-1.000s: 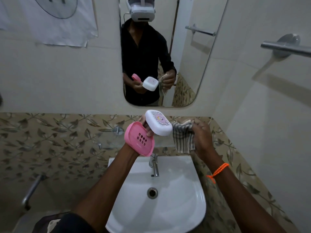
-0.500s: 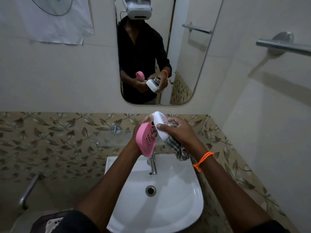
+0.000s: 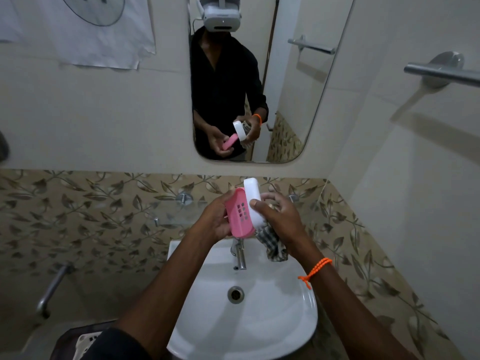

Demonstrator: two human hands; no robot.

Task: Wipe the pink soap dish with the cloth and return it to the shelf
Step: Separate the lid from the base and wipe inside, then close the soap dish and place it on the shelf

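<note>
The left hand (image 3: 215,222) is curled around the pink plastic soap dish with slotted drain holes (image 3: 240,215), fingers wrapped behind its far edge and the thumb side along the near edge, so the dish stands tilted on its long side with its perforated face toward the camera. The right hand (image 3: 279,215) is closed on the white oval plastic lid (image 3: 253,201), thumb pressed on the near face and fingers behind, and the same hand pins the checked grey-and-white cloth (image 3: 271,244) against its palm; the cloth's loose end hangs below the hand. Lid and dish touch along their adjoining edges. Both are held in the air above the chrome tap (image 3: 240,254) at the back of the white ceramic basin (image 3: 259,320), just in front of the clear glass shelf (image 3: 179,213) on the leaf-patterned tile wall. Open space lies over the basin bowl and to the left above the shelf; the side wall with a steel towel bar (image 3: 441,72) closes in on the right
</note>
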